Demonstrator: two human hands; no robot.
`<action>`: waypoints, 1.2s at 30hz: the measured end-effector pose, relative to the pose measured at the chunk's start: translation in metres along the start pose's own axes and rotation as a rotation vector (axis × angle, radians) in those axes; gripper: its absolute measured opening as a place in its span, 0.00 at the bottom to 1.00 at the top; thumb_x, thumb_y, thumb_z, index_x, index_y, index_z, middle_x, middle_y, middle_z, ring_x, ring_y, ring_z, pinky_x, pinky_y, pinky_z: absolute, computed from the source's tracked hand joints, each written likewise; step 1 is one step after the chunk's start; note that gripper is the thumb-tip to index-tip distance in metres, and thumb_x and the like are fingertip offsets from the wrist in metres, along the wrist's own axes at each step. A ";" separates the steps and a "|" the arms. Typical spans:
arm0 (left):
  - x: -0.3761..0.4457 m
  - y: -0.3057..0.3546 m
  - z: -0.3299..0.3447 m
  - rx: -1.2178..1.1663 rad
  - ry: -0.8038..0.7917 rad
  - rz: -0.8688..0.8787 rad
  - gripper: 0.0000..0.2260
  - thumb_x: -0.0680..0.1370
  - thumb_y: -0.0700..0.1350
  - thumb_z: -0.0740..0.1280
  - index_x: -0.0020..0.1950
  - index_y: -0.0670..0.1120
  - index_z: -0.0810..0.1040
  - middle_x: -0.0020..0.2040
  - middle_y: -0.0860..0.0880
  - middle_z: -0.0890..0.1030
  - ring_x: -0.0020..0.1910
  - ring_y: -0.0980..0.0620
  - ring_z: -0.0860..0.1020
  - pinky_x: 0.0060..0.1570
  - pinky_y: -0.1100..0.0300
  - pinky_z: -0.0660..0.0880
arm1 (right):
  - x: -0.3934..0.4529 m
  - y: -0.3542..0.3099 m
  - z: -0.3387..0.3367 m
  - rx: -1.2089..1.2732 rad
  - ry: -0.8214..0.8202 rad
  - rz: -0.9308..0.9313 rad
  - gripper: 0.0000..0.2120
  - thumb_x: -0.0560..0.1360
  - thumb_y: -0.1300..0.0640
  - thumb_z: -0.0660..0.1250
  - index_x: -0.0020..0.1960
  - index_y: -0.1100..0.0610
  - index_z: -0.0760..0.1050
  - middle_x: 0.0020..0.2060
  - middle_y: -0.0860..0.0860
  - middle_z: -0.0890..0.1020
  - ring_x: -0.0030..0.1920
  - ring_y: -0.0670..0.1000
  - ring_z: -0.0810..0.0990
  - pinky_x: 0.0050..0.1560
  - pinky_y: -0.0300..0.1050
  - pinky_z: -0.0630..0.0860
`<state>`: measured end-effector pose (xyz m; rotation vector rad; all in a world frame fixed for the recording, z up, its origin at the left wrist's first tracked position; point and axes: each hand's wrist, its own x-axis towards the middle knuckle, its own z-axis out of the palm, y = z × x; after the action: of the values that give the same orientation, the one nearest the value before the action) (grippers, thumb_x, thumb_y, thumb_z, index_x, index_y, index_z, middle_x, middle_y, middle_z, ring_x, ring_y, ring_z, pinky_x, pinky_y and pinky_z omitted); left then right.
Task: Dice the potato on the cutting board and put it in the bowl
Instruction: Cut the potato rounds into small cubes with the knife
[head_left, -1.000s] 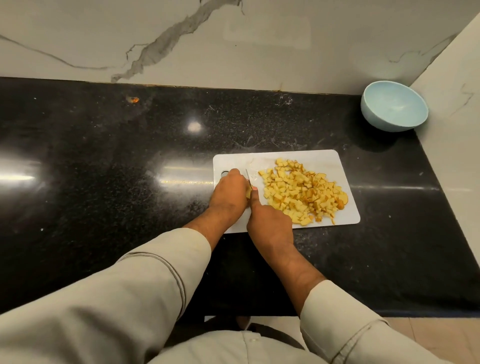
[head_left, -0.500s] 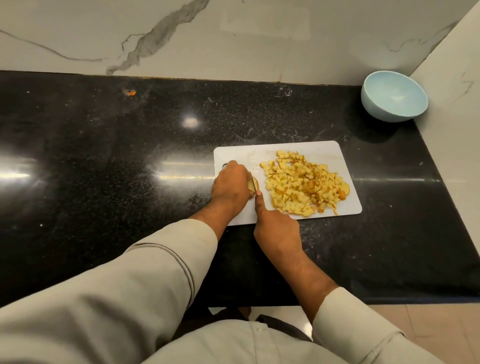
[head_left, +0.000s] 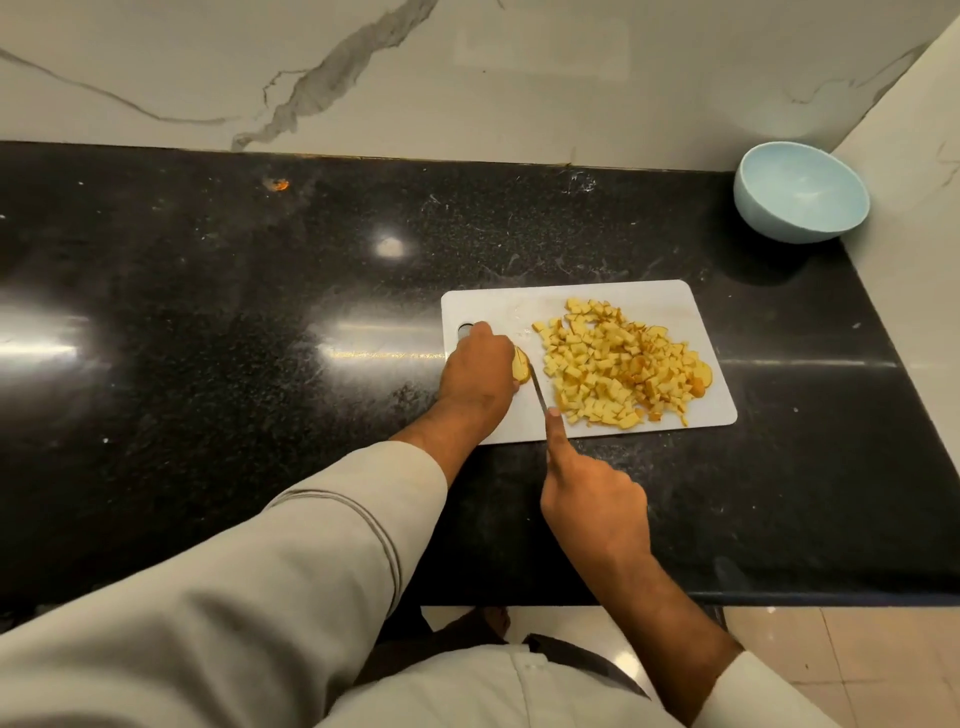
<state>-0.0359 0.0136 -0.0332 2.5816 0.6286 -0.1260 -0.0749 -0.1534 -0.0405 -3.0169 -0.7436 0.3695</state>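
A white cutting board (head_left: 670, 304) lies on the black counter, carrying a heap of yellow potato dice (head_left: 618, 364) on its right half. My left hand (head_left: 475, 371) holds a small uncut potato piece (head_left: 519, 364) down on the board's left part. My right hand (head_left: 592, 499) grips a knife (head_left: 537, 389), index finger stretched along the spine, the thin blade running up to the potato piece. The handle is hidden in my fist. A light blue bowl (head_left: 800, 192) with nothing visible inside stands in the far right corner.
The black stone counter (head_left: 234, 338) stretches wide to the left of the board. A marble wall runs behind it and a side wall (head_left: 914, 218) closes the right end by the bowl. A small orange scrap (head_left: 280, 184) lies near the back edge.
My right hand has drawn back toward me, off the board, so the knife blade now shows between the hands. The left hand stays on the potato piece.
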 end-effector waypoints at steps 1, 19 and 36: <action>0.002 0.000 -0.002 0.018 -0.006 0.006 0.16 0.75 0.45 0.71 0.61 0.41 0.77 0.59 0.41 0.71 0.57 0.42 0.74 0.56 0.53 0.74 | 0.006 -0.002 -0.002 0.007 0.020 -0.001 0.32 0.79 0.53 0.54 0.78 0.44 0.42 0.26 0.46 0.62 0.25 0.50 0.63 0.26 0.43 0.58; 0.012 -0.009 -0.004 -0.216 0.009 -0.164 0.10 0.77 0.46 0.67 0.37 0.43 0.81 0.36 0.47 0.75 0.40 0.44 0.78 0.36 0.59 0.68 | 0.081 -0.035 0.002 0.067 -0.029 -0.052 0.31 0.79 0.59 0.52 0.78 0.48 0.44 0.35 0.51 0.71 0.33 0.53 0.67 0.33 0.46 0.62; 0.011 -0.013 -0.005 -0.182 -0.028 -0.133 0.21 0.71 0.49 0.76 0.62 0.45 0.80 0.54 0.44 0.79 0.53 0.43 0.77 0.46 0.60 0.69 | -0.003 -0.002 0.013 -0.034 -0.135 -0.053 0.34 0.79 0.55 0.54 0.77 0.47 0.36 0.31 0.47 0.67 0.28 0.49 0.66 0.27 0.44 0.61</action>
<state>-0.0320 0.0301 -0.0366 2.3599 0.7656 -0.1415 -0.0813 -0.1539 -0.0521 -3.0206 -0.8444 0.5693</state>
